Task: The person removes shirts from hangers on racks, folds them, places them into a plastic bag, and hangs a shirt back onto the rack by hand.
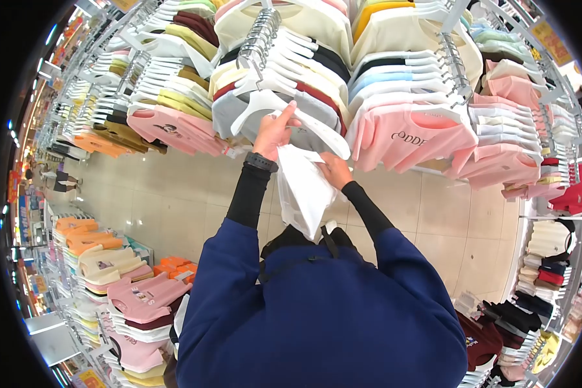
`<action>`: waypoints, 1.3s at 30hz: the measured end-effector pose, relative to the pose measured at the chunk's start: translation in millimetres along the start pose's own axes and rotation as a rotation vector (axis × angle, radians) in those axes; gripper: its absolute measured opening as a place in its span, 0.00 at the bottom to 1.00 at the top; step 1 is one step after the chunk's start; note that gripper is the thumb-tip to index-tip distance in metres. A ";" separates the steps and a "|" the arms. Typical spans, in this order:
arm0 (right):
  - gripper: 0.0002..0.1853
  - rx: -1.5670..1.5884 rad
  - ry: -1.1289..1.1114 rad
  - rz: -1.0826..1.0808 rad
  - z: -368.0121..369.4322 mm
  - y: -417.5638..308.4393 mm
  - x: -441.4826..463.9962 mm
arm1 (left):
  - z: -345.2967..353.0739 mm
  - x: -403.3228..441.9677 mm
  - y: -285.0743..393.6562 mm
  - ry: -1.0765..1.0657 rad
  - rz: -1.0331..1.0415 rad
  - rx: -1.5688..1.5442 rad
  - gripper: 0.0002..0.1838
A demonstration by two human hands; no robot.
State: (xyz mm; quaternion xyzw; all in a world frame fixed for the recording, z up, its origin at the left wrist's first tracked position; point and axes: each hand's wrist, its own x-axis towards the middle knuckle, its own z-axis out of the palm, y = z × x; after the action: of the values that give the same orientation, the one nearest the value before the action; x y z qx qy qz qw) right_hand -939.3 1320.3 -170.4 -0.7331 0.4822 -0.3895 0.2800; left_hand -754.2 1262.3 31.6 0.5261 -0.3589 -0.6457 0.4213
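My left hand point(275, 132), with a dark watch on the wrist, is closed on a white hanger point(255, 107) in front of the middle rail. Below it hangs a limp white cloth item point(304, 184), partly see-through at its left side; whether it is a garment or a bag I cannot tell. My right hand point(335, 171) pinches the upper right part of this white cloth, fingers curled, just under the hanger's right arm. A grey shirt point(229, 113) hangs right behind the hanger.
Pink shirts point(407, 132) hang to the right, and a pink shirt point(174, 126) fronts the rail on the left. A metal rail point(262, 32) runs forward overhead. Folded and hung clothes point(142, 297) stand behind on the left. Tiled floor point(187, 194) lies below.
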 end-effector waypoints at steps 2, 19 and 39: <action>0.13 -0.031 -0.062 0.101 -10.9 4.8 -8.7 | -2.9 5.3 -2.8 0.031 0.018 0.035 0.19; 0.19 0.636 -0.103 0.539 -200.3 -116.8 -87.8 | -35.8 20.4 -87.1 -0.075 0.253 0.237 0.20; 0.26 1.068 0.239 0.405 -270.8 -154.0 -96.0 | -15.1 -87.2 -139.5 -0.410 0.274 0.259 0.10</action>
State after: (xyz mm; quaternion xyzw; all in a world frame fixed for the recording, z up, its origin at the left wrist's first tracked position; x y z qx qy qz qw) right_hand -1114.0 1457.9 67.9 -0.3343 0.3778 -0.5974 0.6234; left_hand -754.6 1396.4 -64.8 0.3807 -0.5841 -0.6243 0.3524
